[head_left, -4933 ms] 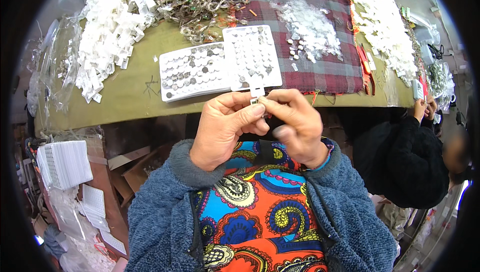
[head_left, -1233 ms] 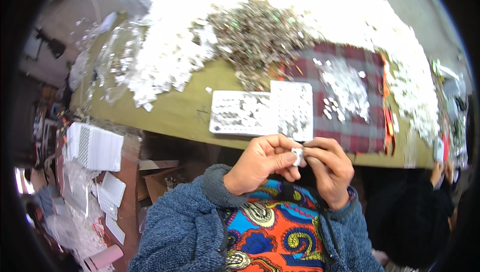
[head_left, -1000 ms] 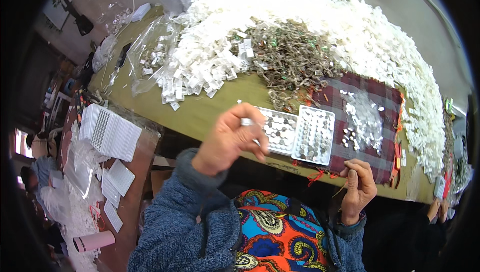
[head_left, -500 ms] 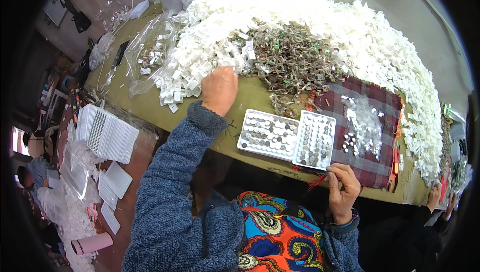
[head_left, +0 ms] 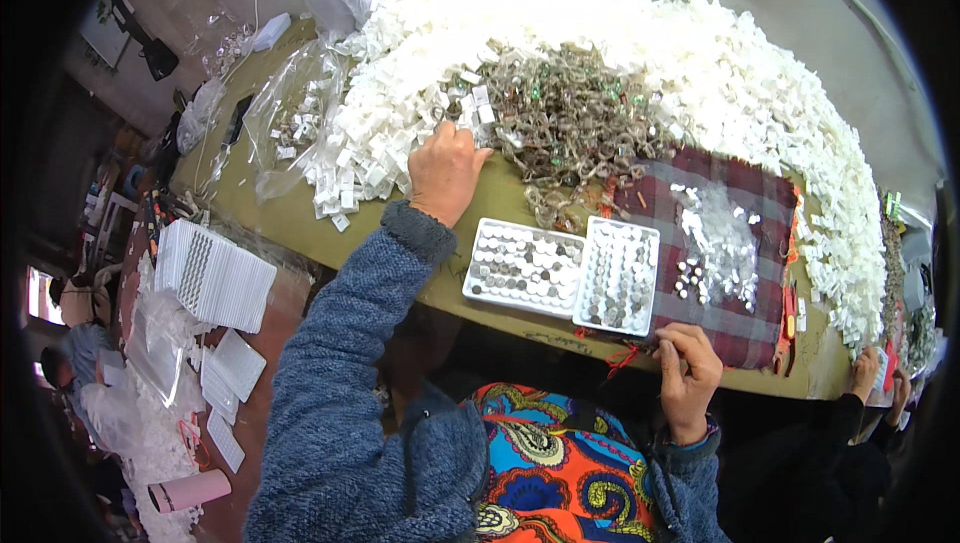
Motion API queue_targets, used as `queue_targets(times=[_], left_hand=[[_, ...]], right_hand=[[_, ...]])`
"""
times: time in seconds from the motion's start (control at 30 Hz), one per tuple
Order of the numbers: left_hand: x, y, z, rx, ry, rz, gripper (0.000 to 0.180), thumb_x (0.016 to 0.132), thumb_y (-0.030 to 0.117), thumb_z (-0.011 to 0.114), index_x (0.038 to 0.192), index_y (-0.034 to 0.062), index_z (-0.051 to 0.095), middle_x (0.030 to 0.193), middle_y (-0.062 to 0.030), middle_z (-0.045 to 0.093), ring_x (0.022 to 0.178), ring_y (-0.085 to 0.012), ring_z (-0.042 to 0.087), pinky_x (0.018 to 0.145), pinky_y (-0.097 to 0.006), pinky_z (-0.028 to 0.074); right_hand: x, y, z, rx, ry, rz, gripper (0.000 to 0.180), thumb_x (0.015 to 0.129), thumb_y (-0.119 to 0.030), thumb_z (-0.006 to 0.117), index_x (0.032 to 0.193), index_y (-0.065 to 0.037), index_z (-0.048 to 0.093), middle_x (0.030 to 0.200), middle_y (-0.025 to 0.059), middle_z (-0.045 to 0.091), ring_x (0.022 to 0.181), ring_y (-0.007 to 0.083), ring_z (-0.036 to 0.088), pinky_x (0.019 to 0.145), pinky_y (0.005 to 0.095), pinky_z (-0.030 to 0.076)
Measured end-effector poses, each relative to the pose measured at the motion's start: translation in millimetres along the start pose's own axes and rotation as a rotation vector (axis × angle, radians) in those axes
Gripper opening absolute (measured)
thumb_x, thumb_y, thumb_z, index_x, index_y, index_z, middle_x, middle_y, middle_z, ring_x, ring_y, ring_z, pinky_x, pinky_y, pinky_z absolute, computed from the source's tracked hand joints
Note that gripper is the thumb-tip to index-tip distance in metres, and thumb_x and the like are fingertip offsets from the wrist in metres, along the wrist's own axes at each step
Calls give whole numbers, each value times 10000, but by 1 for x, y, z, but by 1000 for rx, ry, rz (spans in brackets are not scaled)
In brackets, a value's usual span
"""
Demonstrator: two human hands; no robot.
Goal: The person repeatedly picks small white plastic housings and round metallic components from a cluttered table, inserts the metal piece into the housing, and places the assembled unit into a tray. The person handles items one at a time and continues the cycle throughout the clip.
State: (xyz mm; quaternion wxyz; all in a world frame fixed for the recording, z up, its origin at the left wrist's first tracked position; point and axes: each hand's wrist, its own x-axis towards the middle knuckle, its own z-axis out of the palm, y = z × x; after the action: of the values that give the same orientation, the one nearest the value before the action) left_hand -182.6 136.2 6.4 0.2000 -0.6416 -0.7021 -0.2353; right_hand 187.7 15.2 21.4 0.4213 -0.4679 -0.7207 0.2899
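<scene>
Left hand (head_left: 445, 171) reaching into heap of white plastic pieces (head_left: 400, 133) beside tangle of metal parts (head_left: 570, 123); fingers curled down, cannot tell whether closed on anything. Right hand (head_left: 688, 375) resting at table edge (head_left: 300, 233), fingertips pinched together near plaid cloth (head_left: 745, 328). Picking single piece cleanly, keeping white trays (head_left: 560, 273) undisturbed.
</scene>
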Motion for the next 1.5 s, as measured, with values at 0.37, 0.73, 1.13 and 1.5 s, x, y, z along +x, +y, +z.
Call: queue_targets(times=[0.37, 0.73, 1.13, 1.5], left_hand=[[-1, -16, -5, -86, 43, -63, 195, 862, 203, 722, 873, 49, 603, 858, -114, 597, 742, -306, 658, 599, -410, 517], [2, -30, -19, -377, -42, -142, 191, 934, 140, 619, 1035, -21, 604, 947, -184, 630, 804, -358, 647, 723, -439, 531], [7, -34, -16, -625, 59, -176, 170, 906, 70, 645, 1025, -13, 557, 862, -219, 655, 799, -397, 644, 706, -454, 501], [11, 6, -55, -968, -37, -152, 164, 923, 46, 641, 1055, -27, 575, 926, -157, 660, 789, -255, 644, 702, -350, 507]], right_hand=[[2, -6, 0, -14, 12, -5, 78, 898, 58, 621, 953, 56, 677, 932, 119, 661, 698, 149, 624, 641, 262, 499], [0, -6, 13, -27, -35, -9, 70, 891, 58, 619, 933, 51, 675, 893, 117, 661, 693, 156, 618, 629, 269, 497], [5, -11, 14, -52, -74, -30, 69, 879, 61, 620, 926, 54, 671, 867, 118, 651, 678, 160, 612, 614, 259, 481], [170, -91, 74, 94, -346, -238, 100, 879, -29, 667, 966, 17, 689, 838, 135, 670, 714, 212, 636, 667, 319, 511]])
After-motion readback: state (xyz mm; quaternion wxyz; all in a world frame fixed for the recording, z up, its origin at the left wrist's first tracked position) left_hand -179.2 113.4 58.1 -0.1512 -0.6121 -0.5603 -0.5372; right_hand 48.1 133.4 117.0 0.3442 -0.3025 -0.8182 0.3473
